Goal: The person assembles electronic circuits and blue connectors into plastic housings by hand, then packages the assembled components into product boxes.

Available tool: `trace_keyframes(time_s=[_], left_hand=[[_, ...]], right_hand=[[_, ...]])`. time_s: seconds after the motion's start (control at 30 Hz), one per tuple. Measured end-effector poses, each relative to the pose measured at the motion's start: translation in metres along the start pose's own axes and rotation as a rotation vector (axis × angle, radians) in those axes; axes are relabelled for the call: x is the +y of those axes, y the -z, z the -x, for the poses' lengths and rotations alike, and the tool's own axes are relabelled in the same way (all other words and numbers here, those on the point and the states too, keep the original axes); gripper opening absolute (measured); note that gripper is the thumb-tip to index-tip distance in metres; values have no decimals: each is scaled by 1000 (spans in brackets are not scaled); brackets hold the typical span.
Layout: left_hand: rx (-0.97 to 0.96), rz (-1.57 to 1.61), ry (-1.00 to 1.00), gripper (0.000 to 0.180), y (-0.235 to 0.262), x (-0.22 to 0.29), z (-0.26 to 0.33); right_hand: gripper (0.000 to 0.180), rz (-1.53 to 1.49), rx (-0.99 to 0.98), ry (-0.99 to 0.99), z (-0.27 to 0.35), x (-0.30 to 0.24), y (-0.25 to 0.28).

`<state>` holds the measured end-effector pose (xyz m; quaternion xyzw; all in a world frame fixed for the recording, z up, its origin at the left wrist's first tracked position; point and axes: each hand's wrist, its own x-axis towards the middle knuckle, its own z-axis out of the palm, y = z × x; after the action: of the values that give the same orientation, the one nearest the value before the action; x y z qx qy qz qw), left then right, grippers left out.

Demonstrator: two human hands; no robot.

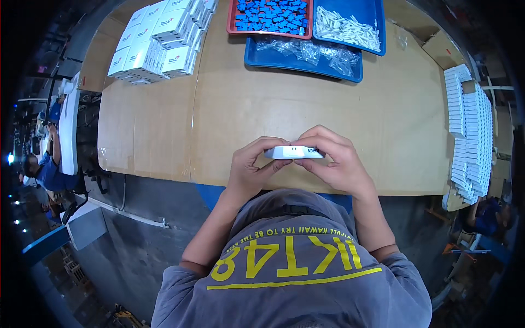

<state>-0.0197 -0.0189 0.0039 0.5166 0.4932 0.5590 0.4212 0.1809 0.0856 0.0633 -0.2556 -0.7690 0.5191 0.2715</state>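
Note:
Between my two hands is a small, flat white box [293,152] with dark print at its right end, held edge-on over the near side of the table. My left hand [252,164] pinches its left end, thumb below and fingers above. On the other end, my right hand [336,161] grips it the same way, its thumb close to the left one. The fingers of both hands partly cover the box's ends.
Stacked white boxes [158,41] stand at the back left of the cardboard-covered table [262,109]. A red tray [232,30] of blue parts, a blue tray [380,50] of white pieces and another blue tray [257,63] with clear bags sit at the back. White stacks [473,131] line the right edge.

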Motion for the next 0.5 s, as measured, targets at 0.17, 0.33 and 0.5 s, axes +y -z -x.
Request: trace_keyframes(time_s=[0.17, 0.33, 0.5], left_hand=[[19, -40, 96, 23, -4, -2, 0], [175, 253, 29, 41, -18, 0, -6], [108, 381, 101, 45, -10, -3, -8]], right_hand=[[31, 73, -69, -48, 5, 6, 4], [30, -105, 65, -4, 2, 20, -4], [35, -619, 177, -19, 6, 29, -13]])
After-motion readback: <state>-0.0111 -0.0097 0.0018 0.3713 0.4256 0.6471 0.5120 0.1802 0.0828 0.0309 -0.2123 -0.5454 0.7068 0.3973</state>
